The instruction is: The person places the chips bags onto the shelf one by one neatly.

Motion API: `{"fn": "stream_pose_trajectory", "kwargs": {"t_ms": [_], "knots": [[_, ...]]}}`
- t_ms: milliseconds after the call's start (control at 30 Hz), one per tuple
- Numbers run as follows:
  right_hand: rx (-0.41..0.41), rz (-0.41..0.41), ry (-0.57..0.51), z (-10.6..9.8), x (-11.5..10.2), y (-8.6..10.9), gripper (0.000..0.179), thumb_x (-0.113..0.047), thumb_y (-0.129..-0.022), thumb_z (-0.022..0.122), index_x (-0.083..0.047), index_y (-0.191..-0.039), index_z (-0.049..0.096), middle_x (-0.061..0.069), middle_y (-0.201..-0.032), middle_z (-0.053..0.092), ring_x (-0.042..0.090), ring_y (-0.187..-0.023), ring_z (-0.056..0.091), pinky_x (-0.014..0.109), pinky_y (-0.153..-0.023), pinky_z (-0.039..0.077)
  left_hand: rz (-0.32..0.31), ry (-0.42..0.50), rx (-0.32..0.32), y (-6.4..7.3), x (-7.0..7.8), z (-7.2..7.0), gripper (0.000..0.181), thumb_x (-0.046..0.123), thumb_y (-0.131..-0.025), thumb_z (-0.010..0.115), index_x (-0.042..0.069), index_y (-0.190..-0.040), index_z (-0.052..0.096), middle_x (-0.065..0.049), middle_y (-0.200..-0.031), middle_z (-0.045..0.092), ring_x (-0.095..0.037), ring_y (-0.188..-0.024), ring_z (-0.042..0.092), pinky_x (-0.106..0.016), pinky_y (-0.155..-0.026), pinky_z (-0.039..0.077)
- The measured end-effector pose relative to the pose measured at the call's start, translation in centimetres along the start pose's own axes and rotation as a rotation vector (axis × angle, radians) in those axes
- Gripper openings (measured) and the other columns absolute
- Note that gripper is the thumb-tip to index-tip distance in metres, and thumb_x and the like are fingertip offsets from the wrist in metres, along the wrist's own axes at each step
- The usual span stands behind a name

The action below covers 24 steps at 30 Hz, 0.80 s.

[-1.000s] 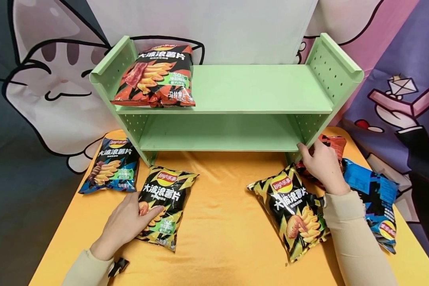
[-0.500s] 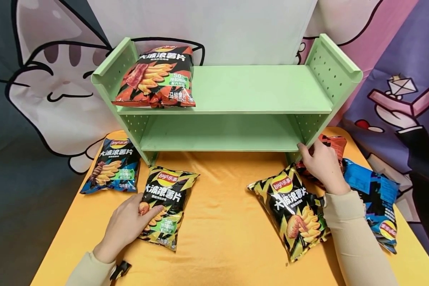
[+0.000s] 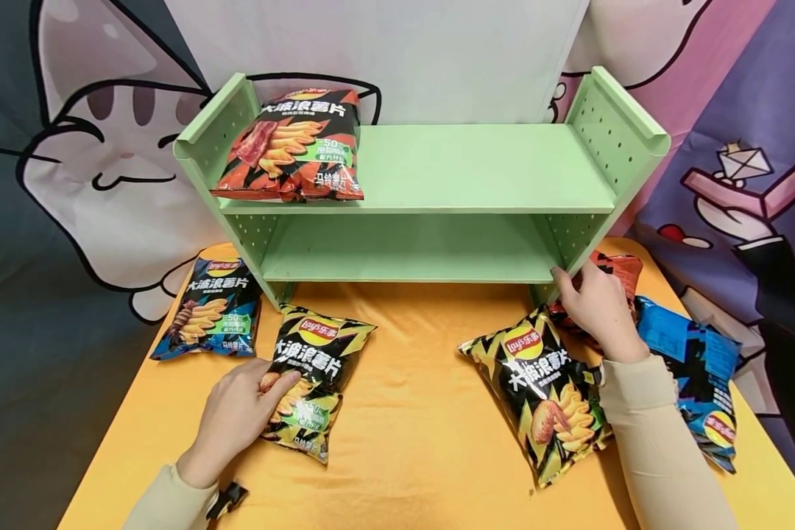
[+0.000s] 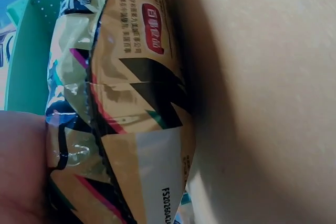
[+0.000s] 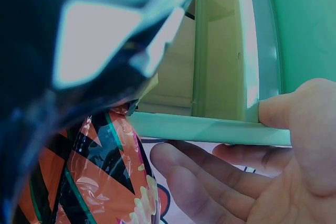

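Note:
My left hand [image 3: 238, 408] grips the left edge of a black-and-yellow chip bag [image 3: 308, 346], thumb across its front. The bag's gold back and side seam [image 4: 136, 103] face the left wrist camera; the ends of my other left fingers are hidden. At the right, my right hand [image 3: 599, 305] holds the lower front edge of the green shelf unit's side panel [image 3: 583, 246]. In the right wrist view, the thumb [image 5: 275, 111] lies on one side of that panel and the fingers on the other. Another black-and-yellow chip bag [image 3: 530, 368] lies beside my right forearm.
A red chip bag [image 3: 291, 147] leans on the upper shelf at the left. A blue chip bag [image 3: 212, 309] lies left of the unit. Behind my right hand are a red bag [image 3: 619, 272] and another blue bag [image 3: 689, 368] on the yellow tabletop [image 3: 404, 442].
The chip bag under my left hand has shifted slightly to the right and turned a little, with the hand following. My right hand keeps its hold on the shelf panel.

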State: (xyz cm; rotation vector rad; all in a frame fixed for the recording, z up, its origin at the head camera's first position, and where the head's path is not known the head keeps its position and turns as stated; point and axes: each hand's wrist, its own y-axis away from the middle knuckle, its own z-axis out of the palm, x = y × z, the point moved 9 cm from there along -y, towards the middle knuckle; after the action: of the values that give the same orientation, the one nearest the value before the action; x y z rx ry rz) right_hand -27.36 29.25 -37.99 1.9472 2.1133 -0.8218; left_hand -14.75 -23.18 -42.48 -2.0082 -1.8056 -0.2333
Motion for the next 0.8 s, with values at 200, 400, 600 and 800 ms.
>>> {"fn": "stream_pose_trajectory", "kwargs": {"t_ms": [200,400,600,800], "knots": [[-0.005,0.000,0.005,0.0,0.0,0.0,0.054,-0.038,-0.108,0.050,0.007,-0.136,0.055,0.032,-0.099,0.072,0.031,-0.058,0.063,0.040,-0.053,0.043,0.044,-0.009,0.006,0.0,1.2,-0.1,0.054,0.046,-0.102,0.064,0.020,-0.063,0.037,0.002,-0.067,0.038,-0.013,-0.061,0.033,-0.029,-0.058,0.027],[0.001,-0.006,0.009,-0.1,-0.1,0.0,0.053,-0.038,-0.108,0.050,0.007,-0.134,0.057,0.031,-0.097,0.072,0.033,-0.061,0.064,0.048,-0.058,0.046,0.063,0.005,0.000,-0.1,2.1,-0.1,0.044,0.046,-0.102,0.062,0.016,-0.070,0.059,0.000,-0.074,0.055,-0.017,-0.066,0.050,-0.035,-0.060,0.041],[-0.002,-0.013,0.012,0.0,-0.3,0.1,0.054,-0.038,-0.107,0.050,0.008,-0.136,0.055,0.031,-0.097,0.071,0.034,-0.061,0.063,0.052,-0.061,0.047,0.129,0.010,0.019,-0.5,4.0,-1.1,0.038,0.046,-0.102,0.063,0.010,-0.095,0.076,0.001,-0.089,0.068,-0.019,-0.082,0.064,-0.045,-0.071,0.053],[-0.017,0.002,0.006,-0.1,-0.2,0.2,0.055,-0.040,-0.108,0.049,0.007,-0.136,0.056,0.025,-0.088,0.070,0.026,-0.057,0.057,0.038,-0.056,0.039,0.301,0.033,0.101,-1.6,7.9,-3.6,0.032,0.038,-0.099,0.070,0.007,-0.098,0.078,-0.003,-0.094,0.072,-0.019,-0.082,0.067,-0.042,-0.071,0.056]]}}
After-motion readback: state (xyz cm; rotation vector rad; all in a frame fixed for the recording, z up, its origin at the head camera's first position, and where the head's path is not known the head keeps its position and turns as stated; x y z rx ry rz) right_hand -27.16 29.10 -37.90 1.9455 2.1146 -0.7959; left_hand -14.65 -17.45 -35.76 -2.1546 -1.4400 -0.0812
